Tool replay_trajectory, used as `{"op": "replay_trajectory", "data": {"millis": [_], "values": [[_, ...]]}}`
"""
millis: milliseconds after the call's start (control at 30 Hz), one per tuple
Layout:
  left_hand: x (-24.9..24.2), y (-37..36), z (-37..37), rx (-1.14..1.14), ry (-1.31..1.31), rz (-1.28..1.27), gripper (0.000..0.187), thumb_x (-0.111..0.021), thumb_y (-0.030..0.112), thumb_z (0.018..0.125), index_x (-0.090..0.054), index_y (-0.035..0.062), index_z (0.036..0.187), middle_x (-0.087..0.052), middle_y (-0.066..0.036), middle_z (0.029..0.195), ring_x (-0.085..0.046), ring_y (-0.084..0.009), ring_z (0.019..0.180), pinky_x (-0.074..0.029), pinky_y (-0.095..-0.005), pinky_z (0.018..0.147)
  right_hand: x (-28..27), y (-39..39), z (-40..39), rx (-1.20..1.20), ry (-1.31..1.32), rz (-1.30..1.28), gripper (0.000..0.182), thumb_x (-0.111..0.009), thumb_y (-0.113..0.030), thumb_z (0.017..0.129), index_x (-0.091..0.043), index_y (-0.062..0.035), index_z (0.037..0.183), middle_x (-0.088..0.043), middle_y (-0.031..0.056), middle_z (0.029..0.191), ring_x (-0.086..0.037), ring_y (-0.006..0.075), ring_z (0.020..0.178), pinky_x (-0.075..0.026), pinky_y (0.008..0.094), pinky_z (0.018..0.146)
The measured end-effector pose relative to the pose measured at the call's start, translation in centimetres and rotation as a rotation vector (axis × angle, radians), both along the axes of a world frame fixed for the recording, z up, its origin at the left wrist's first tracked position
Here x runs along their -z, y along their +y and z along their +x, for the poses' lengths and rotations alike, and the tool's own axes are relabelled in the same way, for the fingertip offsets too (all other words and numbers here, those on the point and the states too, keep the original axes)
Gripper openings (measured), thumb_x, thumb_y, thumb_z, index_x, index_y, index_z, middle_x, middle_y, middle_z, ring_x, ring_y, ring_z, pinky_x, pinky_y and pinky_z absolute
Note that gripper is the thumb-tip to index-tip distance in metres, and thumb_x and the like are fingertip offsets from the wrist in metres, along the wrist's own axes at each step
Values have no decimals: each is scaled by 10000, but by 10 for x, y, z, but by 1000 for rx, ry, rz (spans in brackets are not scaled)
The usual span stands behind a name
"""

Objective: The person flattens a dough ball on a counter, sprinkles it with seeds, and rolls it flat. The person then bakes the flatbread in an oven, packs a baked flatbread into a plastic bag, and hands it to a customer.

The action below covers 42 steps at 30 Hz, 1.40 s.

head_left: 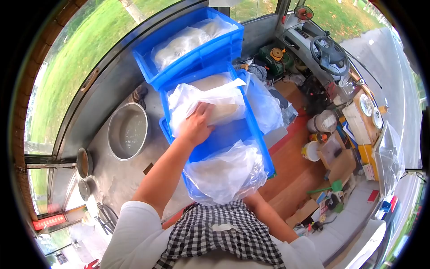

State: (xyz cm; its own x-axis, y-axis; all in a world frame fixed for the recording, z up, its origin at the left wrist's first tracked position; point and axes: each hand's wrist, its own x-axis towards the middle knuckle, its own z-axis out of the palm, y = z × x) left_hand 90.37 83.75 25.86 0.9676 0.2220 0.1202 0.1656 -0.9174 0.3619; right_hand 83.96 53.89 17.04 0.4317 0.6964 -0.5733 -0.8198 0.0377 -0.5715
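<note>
My left hand reaches into the front blue crate, its fingers curled on a clear plastic bag that partly covers pale, smooth contents. What those contents are, I cannot make out. Another crumpled plastic bag with something whitish under it lies at the crate's near end, by my apron. My right forearm runs in under that near end; the right hand itself is hidden behind the bag and crate.
Behind stands a second blue crate with plastic-wrapped pale contents. A large metal basin is at left on the grey surface. To the right are a steering wheel, a white bucket and cardboard boxes.
</note>
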Motion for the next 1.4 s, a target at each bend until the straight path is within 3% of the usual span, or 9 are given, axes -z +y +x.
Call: {"op": "replay_trajectory", "data": {"millis": [100,233,367,500,633,700,767,1267,1400], "values": [[-22,-2,-14,115,-218,104,559,-846,131,777,-648,95,1299,-646,-110,1327,-617,-307,1256,-527,-403,1020,1,-7,-3,13,-7,1,459,-490,-85,1040,-454,-57,1497,-606,135,1395,-587,215,1265,-465,360,1110],[-49,4,-41,-151,-411,-255,245,-813,84,804,-748,62,1039,-736,-102,987,-734,-273,875,-584,-369,789,6,-15,-7,22,-18,1,460,-487,-81,1039,-453,-55,1498,-605,137,1396,-585,215,1269,-462,359,1115],[-45,40,-56,-347,-502,49,461,-810,133,817,-665,44,1246,-674,-158,1201,-652,-334,1120,-526,-423,971,18,-19,-15,19,-62,17,462,-484,-77,1038,-453,-53,1498,-605,139,1397,-583,215,1272,-458,359,1120],[-8,62,-66,-680,-336,-365,590,-804,249,857,-599,-13,1344,-619,-213,1316,-579,-333,1271,-487,-441,1047,42,-18,-27,-9,-213,11,463,-482,-72,1036,-452,-52,1498,-605,140,1397,-580,215,1275,-454,358,1125],[42,85,-70,-832,-125,-1182,415,-796,183,791,-695,-61,1111,-700,-100,926,-659,-194,844,-531,-343,758,84,-25,-36,-118,-574,-107,513,-468,-140,1038,-405,-62,1541,-545,146,1472,-530,259,1352,-416,413,1171],[38,84,-71,-782,-106,-1029,319,-768,140,760,-691,-52,1003,-684,-95,876,-642,-188,791,-515,-343,701,96,-27,-39,-61,-700,-56,561,-467,-287,1072,-358,-81,1582,-491,139,1534,-495,309,1403,-396,482,1198],[13,69,-75,-766,-109,-946,181,-714,93,724,-655,-26,848,-651,-79,775,-611,-180,687,-500,-357,628,11,-1,-28,308,89,187,615,-466,-407,1085,-334,-97,1599,-467,134,1558,-493,344,1412,-401,531,1197],[-29,19,-231,-549,-163,-1103,184,-699,108,748,-695,-71,789,-669,-109,683,-648,-200,635,-524,-373,614,-72,-40,-173,469,-82,-57,624,-531,-390,1068,-355,-92,1589,-507,131,1507,-559,334,1342,-515,521,1103],[-24,11,-268,-480,-81,-1133,221,-772,109,789,-726,-62,921,-657,-41,795,-605,-138,715,-494,-310,654,-77,-51,-205,515,-111,-76,622,-536,-381,1065,-360,-91,1586,-510,131,1503,-561,333,1338,-518,519,1098]]}}
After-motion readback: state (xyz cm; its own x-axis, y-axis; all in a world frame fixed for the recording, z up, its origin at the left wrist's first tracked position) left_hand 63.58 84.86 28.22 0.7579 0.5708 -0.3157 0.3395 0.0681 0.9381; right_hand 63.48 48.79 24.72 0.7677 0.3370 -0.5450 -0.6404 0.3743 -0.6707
